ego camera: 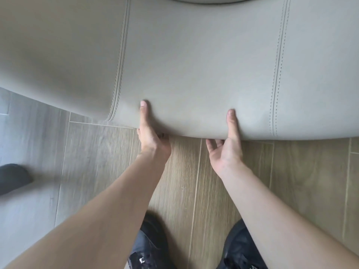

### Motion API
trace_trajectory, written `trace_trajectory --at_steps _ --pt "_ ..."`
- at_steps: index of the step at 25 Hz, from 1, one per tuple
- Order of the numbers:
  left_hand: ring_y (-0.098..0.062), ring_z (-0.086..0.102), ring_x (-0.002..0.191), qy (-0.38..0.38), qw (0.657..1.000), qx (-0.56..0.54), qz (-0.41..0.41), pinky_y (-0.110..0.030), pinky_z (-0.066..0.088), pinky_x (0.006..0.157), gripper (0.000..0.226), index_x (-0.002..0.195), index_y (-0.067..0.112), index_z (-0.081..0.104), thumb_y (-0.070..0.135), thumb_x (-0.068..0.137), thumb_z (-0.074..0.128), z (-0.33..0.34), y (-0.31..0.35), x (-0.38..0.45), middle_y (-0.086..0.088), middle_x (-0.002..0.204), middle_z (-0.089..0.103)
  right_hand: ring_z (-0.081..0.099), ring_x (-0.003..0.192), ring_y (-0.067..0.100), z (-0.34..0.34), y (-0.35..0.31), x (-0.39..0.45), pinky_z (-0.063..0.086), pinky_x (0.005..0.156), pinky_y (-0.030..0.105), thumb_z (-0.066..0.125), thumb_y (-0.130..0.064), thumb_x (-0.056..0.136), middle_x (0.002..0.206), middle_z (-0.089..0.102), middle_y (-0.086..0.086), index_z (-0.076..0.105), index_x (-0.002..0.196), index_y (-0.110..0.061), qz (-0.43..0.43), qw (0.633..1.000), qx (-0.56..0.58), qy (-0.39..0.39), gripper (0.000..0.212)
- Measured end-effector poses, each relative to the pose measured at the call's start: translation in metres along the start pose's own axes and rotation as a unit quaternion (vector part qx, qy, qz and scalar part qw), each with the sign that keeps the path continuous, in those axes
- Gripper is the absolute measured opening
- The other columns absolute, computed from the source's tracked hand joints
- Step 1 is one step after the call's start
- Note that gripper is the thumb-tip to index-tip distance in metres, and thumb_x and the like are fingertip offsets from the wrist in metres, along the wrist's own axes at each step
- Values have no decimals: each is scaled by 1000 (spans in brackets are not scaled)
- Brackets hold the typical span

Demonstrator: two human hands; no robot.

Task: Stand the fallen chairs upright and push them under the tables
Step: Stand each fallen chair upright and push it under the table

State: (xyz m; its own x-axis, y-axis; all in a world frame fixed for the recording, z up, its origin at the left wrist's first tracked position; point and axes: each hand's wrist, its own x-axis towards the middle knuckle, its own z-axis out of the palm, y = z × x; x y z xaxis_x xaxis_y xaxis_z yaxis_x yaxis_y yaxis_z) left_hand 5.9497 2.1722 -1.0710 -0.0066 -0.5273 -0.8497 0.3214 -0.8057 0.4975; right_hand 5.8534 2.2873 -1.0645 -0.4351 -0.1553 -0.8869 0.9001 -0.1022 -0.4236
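Grey-beige leather with double stitched seams covered the chair (194, 65), whose padded panel filled the upper part of the view above a wood-plank floor (291, 181). Both hands grasped its lower edge between the two seams: the left hand (153, 140) laid its thumb flat on the near face with fingers curled out of sight under the rim, and the right hand (227, 150), just beside it, did the same, its fingertips partly showing below the edge. Dark shoes (153, 243) stood on the floor beneath the forearms.
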Motion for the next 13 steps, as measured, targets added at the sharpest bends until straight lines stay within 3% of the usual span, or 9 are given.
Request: trace_trajectory --at_steps 4,13 --pt "-22 67 103 -16 999 41 -25 -42 58 93 42 103 24 64 53 76 79 -4 12 -6 -3 113 68 70 103 11 -6 -10 -5 56 93 36 87 -48 65 108 76 -10 68 108 -32 -3 1000 -17 12 49" --pt "-22 67 104 23 994 79 -71 -43 56 95 62 120 25 59 55 70 81 -8 30 -128 -1 121 66 68 105 17 -25 -67 -115 57 89 39 84 -59 65 116 71 -5 60 123 -31 9 994 -71 79 69"
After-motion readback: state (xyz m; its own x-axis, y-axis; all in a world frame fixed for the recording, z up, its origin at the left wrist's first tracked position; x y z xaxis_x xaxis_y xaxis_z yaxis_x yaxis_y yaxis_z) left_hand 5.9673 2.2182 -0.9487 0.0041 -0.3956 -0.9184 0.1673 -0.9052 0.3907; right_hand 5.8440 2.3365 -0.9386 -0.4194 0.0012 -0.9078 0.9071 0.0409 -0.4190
